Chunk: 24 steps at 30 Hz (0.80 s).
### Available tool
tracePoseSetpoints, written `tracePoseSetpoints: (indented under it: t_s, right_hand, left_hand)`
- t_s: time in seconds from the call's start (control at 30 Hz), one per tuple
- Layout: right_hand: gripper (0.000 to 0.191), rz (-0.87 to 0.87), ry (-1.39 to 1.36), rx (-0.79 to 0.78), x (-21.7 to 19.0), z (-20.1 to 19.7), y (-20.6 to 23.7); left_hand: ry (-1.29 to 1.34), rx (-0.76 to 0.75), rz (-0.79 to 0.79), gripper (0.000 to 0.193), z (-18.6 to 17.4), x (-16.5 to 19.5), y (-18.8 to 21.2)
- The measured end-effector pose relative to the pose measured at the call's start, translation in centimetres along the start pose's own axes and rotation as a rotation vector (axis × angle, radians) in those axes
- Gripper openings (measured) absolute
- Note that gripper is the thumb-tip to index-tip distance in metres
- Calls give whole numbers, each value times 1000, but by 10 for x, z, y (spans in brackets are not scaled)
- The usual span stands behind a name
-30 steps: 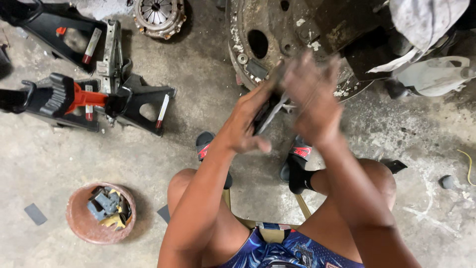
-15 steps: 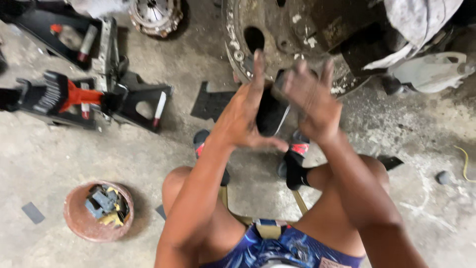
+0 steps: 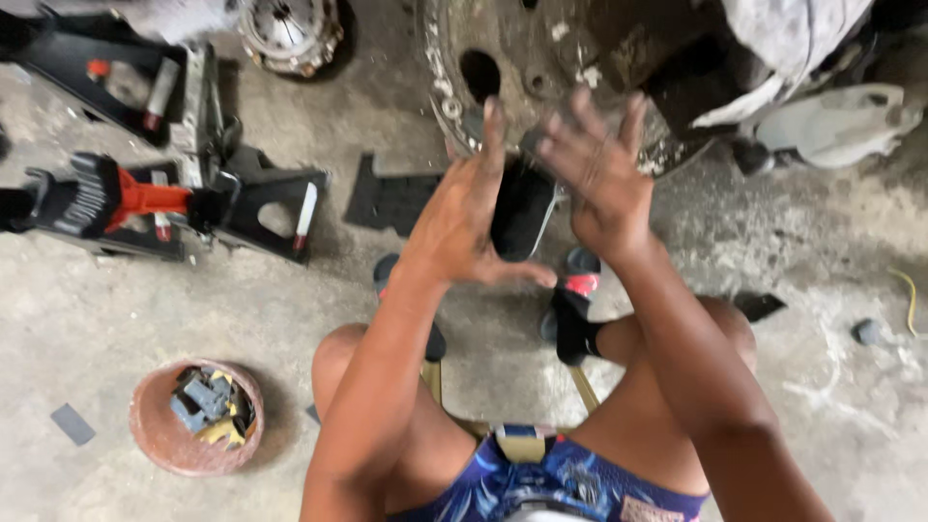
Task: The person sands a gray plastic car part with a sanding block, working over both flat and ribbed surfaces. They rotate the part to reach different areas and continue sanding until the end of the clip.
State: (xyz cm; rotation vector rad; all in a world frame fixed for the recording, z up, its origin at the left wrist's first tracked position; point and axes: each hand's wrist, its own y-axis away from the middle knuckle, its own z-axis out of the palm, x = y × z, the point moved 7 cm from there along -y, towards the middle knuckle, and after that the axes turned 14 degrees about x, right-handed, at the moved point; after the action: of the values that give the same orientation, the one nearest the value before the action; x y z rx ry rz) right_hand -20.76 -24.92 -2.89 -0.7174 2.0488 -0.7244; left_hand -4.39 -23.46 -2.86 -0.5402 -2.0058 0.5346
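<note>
**Inspector:** State the item and its position.

**Assistant:** A flat black pad, roughly rectangular with a dull, matte face, is pressed between both palms above the person's knees, in front of the round metal hub. Its long axis runs near upright in the head view, the upper end leaning slightly right toward the hub.

**Inspector:** Hands?

**Assistant:** The left hand is flat against the pad's left side, fingers straight and pointing up, thumb hooked under its lower end. The right hand presses the right side, fingers spread, not curled. Both are grimy.

**Inspector:** Surroundings?

**Assistant:** Rough, stained concrete floor. A black and red jack lies left. A reddish bowl holds small metal parts.
</note>
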Motion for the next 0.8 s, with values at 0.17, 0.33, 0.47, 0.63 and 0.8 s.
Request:
tracePoseSetpoints:
  t_s: [0.17, 0.33, 0.47, 0.63, 0.8]
  right_hand:
    - [32, -245, 19, -183, -2, 22, 14]
    - [53, 375, -95, 129, 78, -1, -7]
    - [48, 676, -585, 240, 82, 9, -3]
    - [38, 911, -934, 318, 62, 29, -4]
    - [32, 909, -1009, 308, 48, 40, -5]
  left_hand:
    - [62, -22, -165, 162, 5, -15, 8]
    - [301, -30, -129, 151, 4, -4, 5]
    - [897, -106, -502, 141, 10, -4, 0]
    - [1462, -207, -825, 130, 8, -2, 1]
    - [1547, -147, -820, 125, -3, -19, -2]
